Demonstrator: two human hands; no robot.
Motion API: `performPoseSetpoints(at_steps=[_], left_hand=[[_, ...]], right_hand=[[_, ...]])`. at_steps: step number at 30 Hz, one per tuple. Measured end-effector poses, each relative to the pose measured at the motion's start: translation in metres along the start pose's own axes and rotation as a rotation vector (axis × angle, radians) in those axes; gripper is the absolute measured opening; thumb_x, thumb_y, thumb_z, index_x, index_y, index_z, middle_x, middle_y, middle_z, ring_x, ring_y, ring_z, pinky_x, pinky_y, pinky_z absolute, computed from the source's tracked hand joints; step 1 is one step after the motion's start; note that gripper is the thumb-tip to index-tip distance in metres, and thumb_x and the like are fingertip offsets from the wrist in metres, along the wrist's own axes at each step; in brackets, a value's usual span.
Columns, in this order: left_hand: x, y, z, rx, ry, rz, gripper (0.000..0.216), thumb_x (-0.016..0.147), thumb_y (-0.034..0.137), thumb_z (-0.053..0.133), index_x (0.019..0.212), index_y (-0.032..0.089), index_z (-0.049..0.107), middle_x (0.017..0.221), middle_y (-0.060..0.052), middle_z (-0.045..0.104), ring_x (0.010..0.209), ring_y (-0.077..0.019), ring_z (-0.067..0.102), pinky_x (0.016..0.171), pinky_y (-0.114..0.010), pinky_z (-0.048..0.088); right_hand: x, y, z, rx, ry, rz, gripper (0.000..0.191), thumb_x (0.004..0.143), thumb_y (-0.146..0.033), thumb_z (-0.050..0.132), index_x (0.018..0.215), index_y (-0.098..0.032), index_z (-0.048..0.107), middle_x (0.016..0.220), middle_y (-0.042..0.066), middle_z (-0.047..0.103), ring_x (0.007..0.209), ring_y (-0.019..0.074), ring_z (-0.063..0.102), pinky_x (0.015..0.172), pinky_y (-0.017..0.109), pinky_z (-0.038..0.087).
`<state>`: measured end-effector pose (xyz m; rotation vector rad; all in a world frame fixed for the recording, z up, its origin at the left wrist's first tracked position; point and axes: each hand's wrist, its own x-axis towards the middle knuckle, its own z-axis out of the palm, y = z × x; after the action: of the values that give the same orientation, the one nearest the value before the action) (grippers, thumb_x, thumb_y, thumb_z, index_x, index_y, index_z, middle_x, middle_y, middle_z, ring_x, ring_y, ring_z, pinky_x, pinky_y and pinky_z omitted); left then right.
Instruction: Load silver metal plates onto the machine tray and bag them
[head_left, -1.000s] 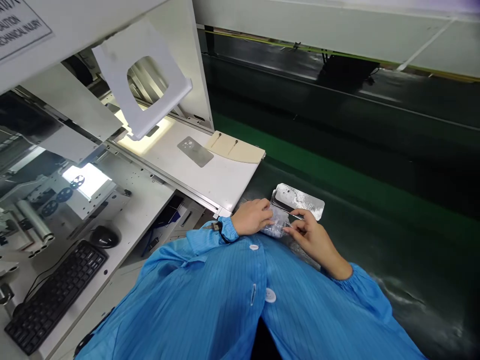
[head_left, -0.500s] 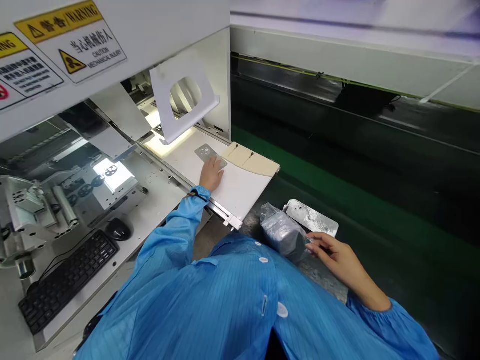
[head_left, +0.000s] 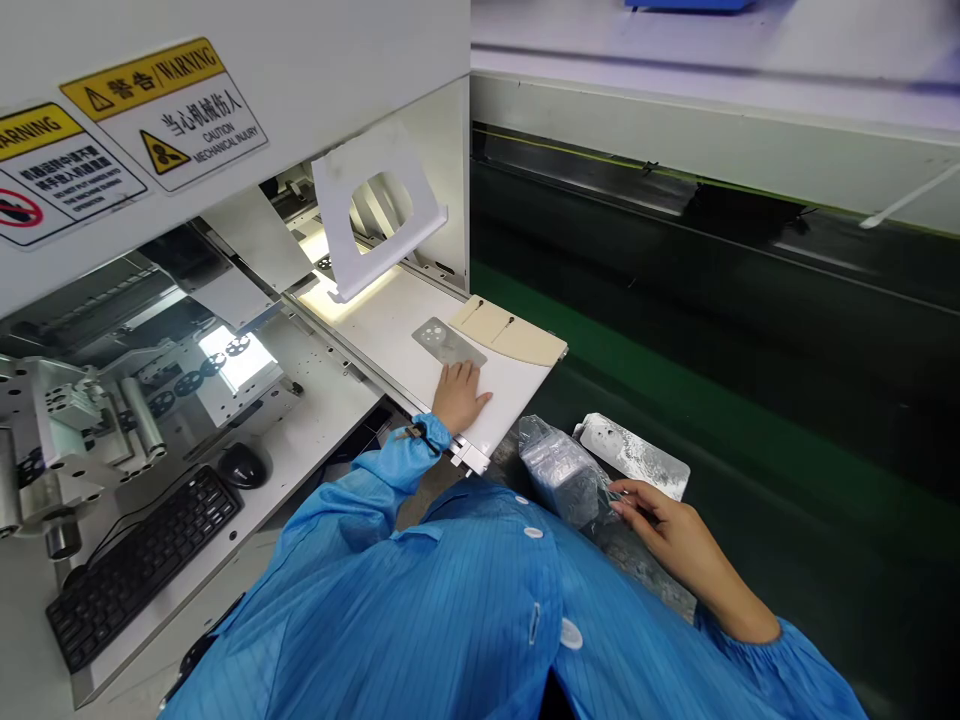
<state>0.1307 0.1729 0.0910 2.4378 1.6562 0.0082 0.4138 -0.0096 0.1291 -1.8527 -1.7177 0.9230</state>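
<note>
Far left, low: black keyboard [head_left: 142, 565] on the white machine bench, black mouse [head_left: 241, 465] just beyond its far end. Behind them, a metal roller mechanism [head_left: 82, 430] under the machine's glass cover. Two yellow warning labels [head_left: 172, 110] on the white housing above.

Centre-left: tilted white panel [head_left: 375, 215] with a rounded cut-out stands over a backlit opening at the back of the white feed tray [head_left: 390, 335]. A thin grey metal plate [head_left: 448, 343] with round holes at one end lies flat on the tray, just beside a beige block [head_left: 517, 337] at the tray's far right edge.

Left hand [head_left: 459, 393]: lies palm-down on the tray, fingers stretched flat and loosely together, fingertips at the near edge of the grey plate. Whether they touch it I cannot tell. Nothing gripped. Blue sleeve with a dark strap at the wrist.

Centre-right: clear plastic bag of grey parts [head_left: 564, 478] sits on the dark surface just off the tray's near corner, close to the person's chest. Behind it, touching or nearly so, a silvery flat plate [head_left: 636, 455] lies on the dark belt [head_left: 750, 470], with a green strip further out.

Right hand [head_left: 667, 525]: fingers lightly curled, thumb and fingertips resting against the right side of the bag; a loose contact, not a closed grasp.
</note>
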Motion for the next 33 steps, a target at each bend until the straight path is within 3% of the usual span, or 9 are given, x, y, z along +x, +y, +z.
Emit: performPoseSetpoints(at_steps=[5, 9, 13, 33], left_hand=[[-0.005, 0.009, 0.003, -0.043, 0.016, 0.052, 0.061, 0.096, 0.045, 0.042, 0.145, 0.009, 0.044, 0.155, -0.010, 0.031, 0.142, -0.0335, 0.024, 0.121, -0.051, 0.015], [0.007, -0.008, -0.001, -0.046, 0.106, -0.042, 0.057, 0.096, 0.046, 0.040, 0.145, 0.019, 0.047, 0.157, -0.008, 0.027, 0.145, -0.0379, 0.017, 0.119, -0.054, 0.015], [0.018, -0.026, -0.002, -0.035, 0.108, -0.140, 0.050, 0.098, 0.042, 0.035, 0.141, 0.024, 0.053, 0.156, -0.009, 0.029, 0.143, -0.0411, 0.020, 0.118, -0.055, 0.017], [0.032, -0.038, 0.005, -0.033, 0.107, -0.115, 0.051, 0.097, 0.041, 0.035, 0.141, 0.023, 0.053, 0.153, -0.010, 0.034, 0.140, -0.0398, 0.026, 0.117, -0.052, 0.022]], right_hand=[[0.005, -0.001, -0.002, -0.013, -0.010, -0.015, 0.035, 0.082, -0.053, 0.053, 0.096, -0.025, 0.067, 0.069, 0.003, 0.070, 0.061, 0.0187, 0.067, 0.058, 0.030, 0.055], [0.010, 0.000, -0.002, -0.027, -0.039, -0.032, 0.032, 0.083, -0.050, 0.052, 0.096, -0.025, 0.067, 0.069, 0.002, 0.070, 0.061, 0.0187, 0.067, 0.058, 0.030, 0.054], [0.012, 0.001, 0.000, -0.010, -0.041, -0.019, 0.030, 0.082, -0.048, 0.052, 0.095, -0.024, 0.066, 0.070, 0.003, 0.071, 0.062, 0.0190, 0.067, 0.058, 0.030, 0.055], [0.019, 0.004, 0.003, -0.013, -0.076, -0.015, 0.029, 0.084, -0.046, 0.051, 0.098, -0.025, 0.066, 0.076, 0.004, 0.073, 0.068, 0.0208, 0.070, 0.060, 0.032, 0.055]])
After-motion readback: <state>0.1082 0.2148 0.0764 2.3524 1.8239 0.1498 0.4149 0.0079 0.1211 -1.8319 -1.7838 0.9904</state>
